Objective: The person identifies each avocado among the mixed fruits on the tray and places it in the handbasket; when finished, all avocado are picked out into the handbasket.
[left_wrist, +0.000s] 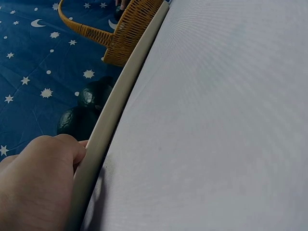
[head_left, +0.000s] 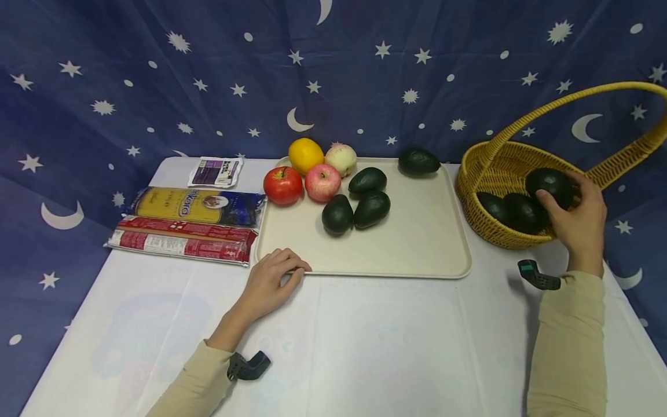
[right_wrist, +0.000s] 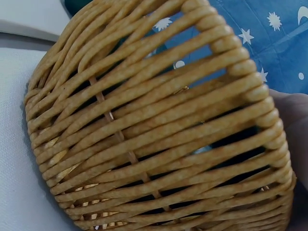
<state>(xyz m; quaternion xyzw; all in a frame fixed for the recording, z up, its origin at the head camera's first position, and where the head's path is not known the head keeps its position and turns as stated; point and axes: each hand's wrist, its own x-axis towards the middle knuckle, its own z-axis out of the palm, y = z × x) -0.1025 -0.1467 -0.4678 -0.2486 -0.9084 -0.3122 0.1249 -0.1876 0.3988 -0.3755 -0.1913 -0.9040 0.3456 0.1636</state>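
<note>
In the head view my right hand grips a dark green avocado, thumb on its near side, inside the yellow wicker basket. Below it lie two other avocados, one at the basket's left and one in the middle. My left hand rests loosely bent at the front left rim of the cream tray, its fingertips touching the rim. Several avocados lie on the tray. In the right wrist view the basket wall hides most of the right hand.
A tomato, a pink apple, an orange-yellow fruit and a pale round fruit sit at the tray's back left. Left of it lie a blue-yellow packet, red packets and a small pouch. The basket's handle arches high.
</note>
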